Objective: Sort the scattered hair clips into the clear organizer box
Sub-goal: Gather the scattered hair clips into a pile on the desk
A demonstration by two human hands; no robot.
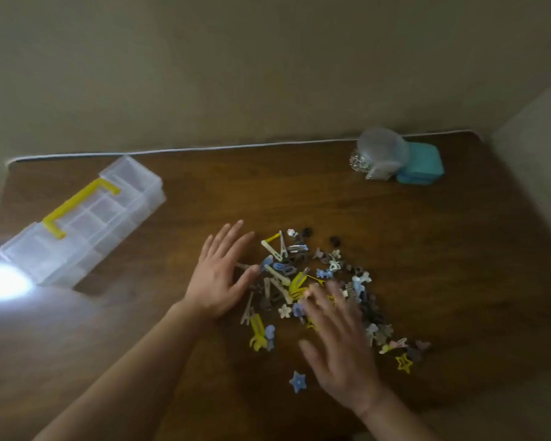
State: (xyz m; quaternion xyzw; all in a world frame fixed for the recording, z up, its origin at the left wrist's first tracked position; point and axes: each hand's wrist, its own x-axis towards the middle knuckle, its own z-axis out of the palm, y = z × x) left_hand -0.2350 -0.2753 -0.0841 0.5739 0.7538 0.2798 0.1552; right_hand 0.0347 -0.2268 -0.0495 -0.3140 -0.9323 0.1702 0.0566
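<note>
hair clips (pixel 303 281) between flat hands (pixel 218 275) (touching)

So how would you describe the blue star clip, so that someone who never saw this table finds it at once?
Start at the pile of clips in the middle of the brown table, then look to its near edge, just left of the right hand. The blue star clip lies there alone on bare wood. The yellow star across the hand is only an outline; this one is solid blue.
</note>
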